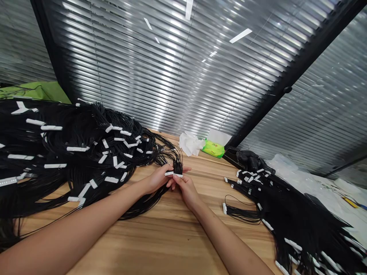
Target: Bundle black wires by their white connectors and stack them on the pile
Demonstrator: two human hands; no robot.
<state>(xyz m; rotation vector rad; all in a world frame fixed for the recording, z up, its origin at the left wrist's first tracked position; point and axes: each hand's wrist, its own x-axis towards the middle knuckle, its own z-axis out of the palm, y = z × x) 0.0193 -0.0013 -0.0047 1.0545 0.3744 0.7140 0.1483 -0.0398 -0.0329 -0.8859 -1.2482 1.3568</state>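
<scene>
Above the pale wood-grain counter [160, 244], the left hand [159, 178] and the right hand [187, 191] are pinching two narrow white plastic connectors [178, 175] on one bundle of thin black wires [177, 165]. The fingers seem to be lining up these ends; the next move is probably calling for a fine, even fingertip grip. Two large black wire heaps [292, 206] are flanking the hands, their many connectors defying an exact count.

Over at the frame's left, a wire heap [83, 131] lies on the surface [137, 244]; another pile [295, 206] lies lower right. Near centre, a tissue pack [213, 148] rests before the blinds [155, 68].
</scene>
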